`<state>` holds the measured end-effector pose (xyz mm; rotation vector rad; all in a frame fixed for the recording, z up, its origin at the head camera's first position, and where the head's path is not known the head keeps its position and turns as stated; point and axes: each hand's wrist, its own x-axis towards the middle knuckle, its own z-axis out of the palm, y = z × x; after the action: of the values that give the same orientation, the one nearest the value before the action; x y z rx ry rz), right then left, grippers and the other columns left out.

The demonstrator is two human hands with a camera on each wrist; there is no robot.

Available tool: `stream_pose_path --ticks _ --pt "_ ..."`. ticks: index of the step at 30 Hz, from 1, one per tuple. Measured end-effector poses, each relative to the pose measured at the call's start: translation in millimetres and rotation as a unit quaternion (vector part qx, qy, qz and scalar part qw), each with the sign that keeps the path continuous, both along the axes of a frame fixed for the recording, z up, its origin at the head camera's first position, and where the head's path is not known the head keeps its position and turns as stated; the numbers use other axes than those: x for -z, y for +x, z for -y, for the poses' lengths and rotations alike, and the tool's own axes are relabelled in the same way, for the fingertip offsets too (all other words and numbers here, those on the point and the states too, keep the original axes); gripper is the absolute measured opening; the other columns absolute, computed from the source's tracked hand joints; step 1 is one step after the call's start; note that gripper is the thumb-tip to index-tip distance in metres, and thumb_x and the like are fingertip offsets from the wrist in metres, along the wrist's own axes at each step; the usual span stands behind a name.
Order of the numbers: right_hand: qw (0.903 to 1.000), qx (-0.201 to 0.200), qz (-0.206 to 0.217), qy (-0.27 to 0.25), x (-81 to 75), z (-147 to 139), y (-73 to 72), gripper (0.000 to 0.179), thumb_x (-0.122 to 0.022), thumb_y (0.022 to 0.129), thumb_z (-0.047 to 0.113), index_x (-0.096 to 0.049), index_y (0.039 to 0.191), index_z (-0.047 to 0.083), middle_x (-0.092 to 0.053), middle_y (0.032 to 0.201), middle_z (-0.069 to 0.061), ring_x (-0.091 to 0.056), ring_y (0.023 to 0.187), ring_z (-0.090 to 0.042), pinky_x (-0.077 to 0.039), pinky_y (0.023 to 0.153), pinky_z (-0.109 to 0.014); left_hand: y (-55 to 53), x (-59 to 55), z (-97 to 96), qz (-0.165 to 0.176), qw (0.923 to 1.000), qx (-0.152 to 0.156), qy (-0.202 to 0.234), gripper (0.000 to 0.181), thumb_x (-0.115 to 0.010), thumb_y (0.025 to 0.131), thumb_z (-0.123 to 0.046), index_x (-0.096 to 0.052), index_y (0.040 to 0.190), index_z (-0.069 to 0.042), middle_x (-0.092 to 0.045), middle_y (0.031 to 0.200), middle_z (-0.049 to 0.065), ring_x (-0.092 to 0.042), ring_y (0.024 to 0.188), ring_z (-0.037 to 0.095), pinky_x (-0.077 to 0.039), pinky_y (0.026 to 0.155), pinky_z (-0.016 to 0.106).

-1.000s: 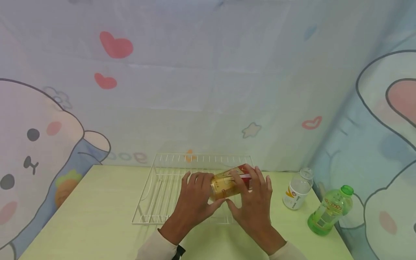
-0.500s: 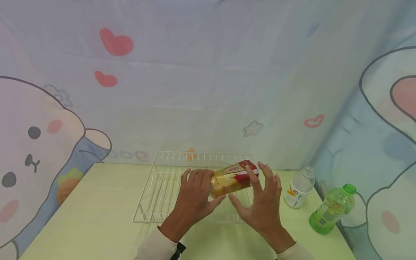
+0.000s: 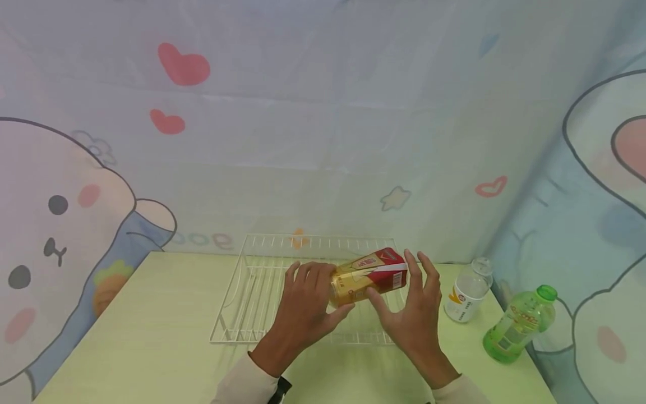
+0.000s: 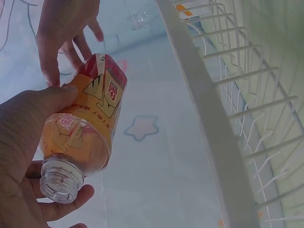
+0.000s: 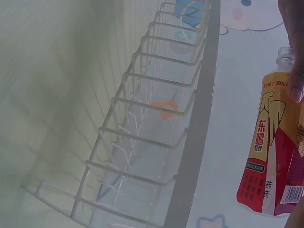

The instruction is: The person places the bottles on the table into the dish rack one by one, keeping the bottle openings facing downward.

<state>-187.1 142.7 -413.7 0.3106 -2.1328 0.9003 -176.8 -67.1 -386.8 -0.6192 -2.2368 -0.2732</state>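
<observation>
A plastic drink bottle with a yellow and red label lies tilted in the air over the wire rack. My left hand grips it at the neck end, thumb on one side and fingers on the other. In the left wrist view, the clear neck shows its screw thread without a cap. My right hand is at the red base end, fingers extended past the base and thumb alongside the lower label. Lettering and a barcode on the bottle face the right wrist camera.
The white wire rack lies on its side-railed frame on the pale green table. To the right stand a clear bottle with a white label and a green bottle. A printed curtain hangs behind the table.
My right hand has loosened from around the bottle's red end and moved right, its fingers spreading. The left hand keeps its grip on the neck end, and more of the label shows.
</observation>
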Motion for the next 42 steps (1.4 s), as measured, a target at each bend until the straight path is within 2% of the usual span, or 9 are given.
stream_pose_path --ticks 6,9,14,19,25,30,35,39,42 --pt "0.9968 0.008 0.051 -0.061 -2.9 0 0.5 0.098 -0.082 0.079 0.035 -0.025 0.155 0.011 -0.033 0.147 -0.023 -0.037 0.134 -0.041 -0.043 0.091 -0.067 -0.6 0.6 -3.1 0.000 1.0000 0.003 0.009 0.071 -0.089 0.067 -0.048 -0.061 0.113 -0.003 -0.065 0.104 0.008 -0.062 0.100 0.029 -0.044 0.094 0.058" --pt "0.9911 0.002 0.094 -0.094 -3.5 2 2.3 0.098 -0.078 0.083 0.036 -0.019 0.156 0.010 -0.033 0.147 -0.022 -0.036 0.135 -0.038 -0.042 0.093 -0.066 0.5 0.6 -3.2 -0.001 0.9999 0.005 0.014 0.071 -0.090 0.066 -0.047 -0.061 0.113 -0.003 -0.065 0.104 0.008 -0.062 0.100 0.029 -0.044 0.094 0.057" --pt "0.9743 -0.027 0.164 -0.152 -5.0 5 4.8 0.096 -0.073 0.089 0.036 -0.011 0.156 0.007 -0.032 0.148 -0.022 -0.034 0.138 -0.040 -0.034 0.106 -0.064 2.4 2.1 -3.0 -0.008 0.9994 0.013 0.030 0.071 -0.091 0.064 -0.046 -0.061 0.112 -0.004 -0.065 0.102 0.008 -0.062 0.099 0.030 -0.045 0.092 0.056" --pt "0.9558 -0.043 0.225 -0.185 -10.3 5 7.4 0.092 -0.068 0.093 0.039 -0.008 0.157 0.008 -0.034 0.150 -0.023 -0.035 0.138 -0.044 -0.030 0.107 -0.067 2.2 3.6 -5.4 -0.015 0.9986 0.023 0.046 0.073 -0.092 0.063 -0.045 -0.060 0.113 -0.004 -0.065 0.101 0.009 -0.062 0.098 0.029 -0.046 0.091 0.055" --pt "0.9393 -0.083 0.249 -0.221 -13.4 6 9.7 0.087 -0.066 0.096 0.036 -0.009 0.156 0.010 -0.035 0.151 -0.024 -0.035 0.139 -0.048 -0.030 0.107 -0.067 1.7 4.4 -7.4 -0.018 0.9982 0.023 0.053 0.074 -0.093 0.062 -0.045 -0.059 0.113 -0.003 -0.065 0.101 0.009 -0.062 0.099 0.028 -0.045 0.092 0.054" --pt "0.9246 -0.109 0.251 -0.265 -13.4 6 8.7 0.081 -0.064 0.097 0.036 -0.013 0.154 0.011 -0.037 0.151 -0.020 -0.035 0.141 -0.043 -0.032 0.107 -0.063 1.7 3.9 -10.1 -0.024 0.9971 0.033 0.064 0.074 -0.093 0.061 -0.043 -0.058 0.113 -0.004 -0.065 0.101 0.009 -0.061 0.098 0.027 -0.045 0.091 0.052" --pt "0.9064 -0.141 0.252 -0.309 -15.6 7 7.4 0.075 -0.063 0.099 0.031 -0.016 0.152 0.009 -0.043 0.143 -0.017 -0.044 0.131 -0.032 -0.037 0.110 -0.047 3.0 3.3 -12.0 -0.033 0.9968 0.035 0.064 0.075 -0.093 0.061 -0.044 -0.059 0.114 -0.004 -0.064 0.103 0.008 -0.061 0.099 0.026 -0.046 0.090 0.050" --pt "0.8924 -0.167 0.254 -0.333 -17.6 9 7.2 0.071 -0.062 0.100 0.028 -0.017 0.151 0.008 -0.039 0.143 -0.015 -0.046 0.129 -0.029 -0.045 0.098 -0.020 4.2 3.0 -12.6 -0.035 0.9970 0.031 0.062 0.074 -0.093 0.062 -0.044 -0.059 0.115 -0.004 -0.064 0.106 0.008 -0.061 0.101 0.026 -0.046 0.091 0.050" --pt "0.8843 -0.179 0.253 -0.349 -19.2 10 8.5 0.069 -0.061 0.100 0.027 -0.017 0.150 0.007 -0.034 0.145 -0.015 -0.045 0.131 -0.032 -0.045 0.093 -0.013 4.3 3.9 -13.0 -0.037 0.9967 0.031 0.065 0.074 -0.092 0.063 -0.044 -0.059 0.116 -0.004 -0.064 0.106 0.008 -0.061 0.101 0.025 -0.046 0.091 0.050"
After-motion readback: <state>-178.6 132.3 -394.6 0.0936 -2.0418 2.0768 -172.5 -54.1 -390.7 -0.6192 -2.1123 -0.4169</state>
